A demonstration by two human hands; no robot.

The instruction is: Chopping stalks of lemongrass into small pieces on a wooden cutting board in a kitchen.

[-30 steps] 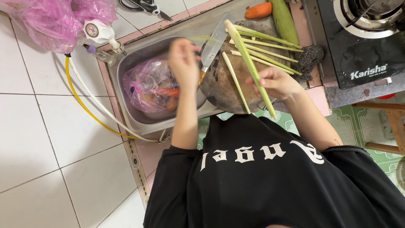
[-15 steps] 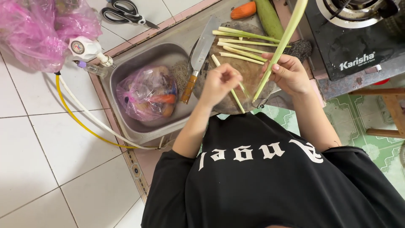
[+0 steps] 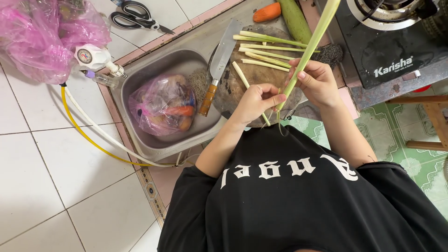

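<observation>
My right hand (image 3: 317,83) grips a long pale green lemongrass stalk (image 3: 311,42) near its lower end, so that the stalk slants up over the stove. My left hand (image 3: 255,101) pinches a thin outer leaf at the stalk's base (image 3: 279,108), close to my black shirt. Both hands hover over the near edge of a round wooden chopping board (image 3: 254,77). Several trimmed lemongrass stalks (image 3: 268,49) lie on the board. A cleaver (image 3: 219,65) with a wooden handle rests across the board's left edge and the sink.
A steel sink (image 3: 154,74) holds a pink bag of vegetables (image 3: 163,105). Beyond the board lie a carrot (image 3: 267,12) and a green gourd (image 3: 295,19). A black gas stove (image 3: 392,42) stands at the right. Scissors (image 3: 135,14), a pink bag (image 3: 37,37), a tap (image 3: 95,58) and hoses are at the left.
My left hand came back from the cleaver by the sink and now pinches the stalk's base. My right hand has tipped the stalk up from lying across the board to nearly upright.
</observation>
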